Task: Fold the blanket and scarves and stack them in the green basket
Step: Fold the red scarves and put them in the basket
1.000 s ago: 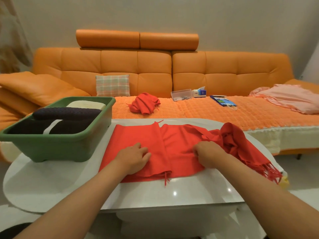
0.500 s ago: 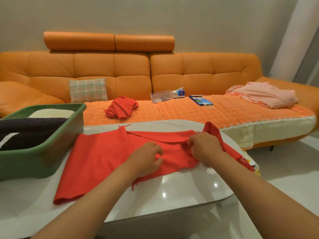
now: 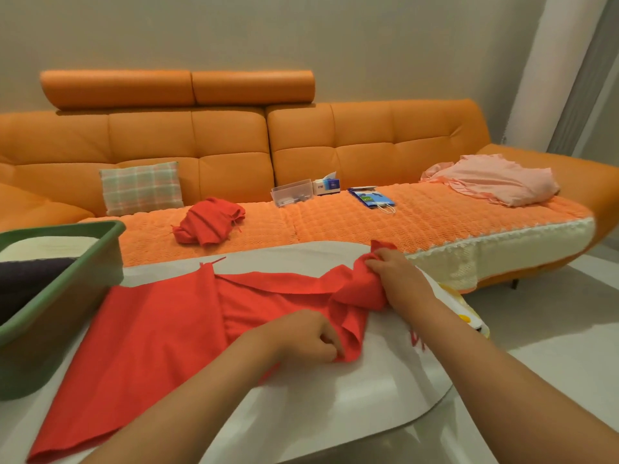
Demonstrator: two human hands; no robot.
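The red scarf [image 3: 160, 329] is judged light, limp and easily creased, so it is best taken by hems and corners; a mid-cloth grip only bunches it. It is spread, thin and matte, across the white surface [image 3: 335, 396] from 8 o'clock to the centre, its 2 o'clock end gathered. That bunch is clutched by the curled fingers of the right hand [image 3: 398, 279]; the near hem is pinched by the left hand [image 3: 301, 339]. The green basket [image 3: 83, 272] is set at 9 o'clock.

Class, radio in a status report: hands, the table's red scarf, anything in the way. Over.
Left hand pinches red scarf at near edge. Right hand grips its bunched end. Scarf part spread on table, fold unfinished. Green basket beside it, nothing between.
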